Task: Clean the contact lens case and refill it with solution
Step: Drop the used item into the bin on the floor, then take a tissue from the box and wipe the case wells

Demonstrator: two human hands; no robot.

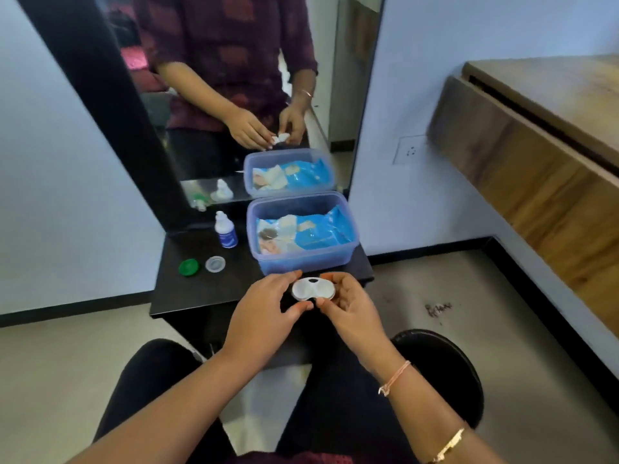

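Case kept level for refilling
My left hand [264, 308] and right hand [351, 308] pinch the uncapped lens case [313, 289] by its ends, wells up, seemingly empty; beyond, green cap [189, 266], clear cap [215, 263] and solution bottle [225, 231] wait within reach.

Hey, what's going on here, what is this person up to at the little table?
A seated person holds a white contact lens case in both hands. The left hand pinches its left well and the right hand grips its right side, above the near edge of a black table. Both wells are uncovered; a green cap and a clear cap lie on the table. A solution bottle stands upright by the mirror, beside a plastic box holding a blue packet.
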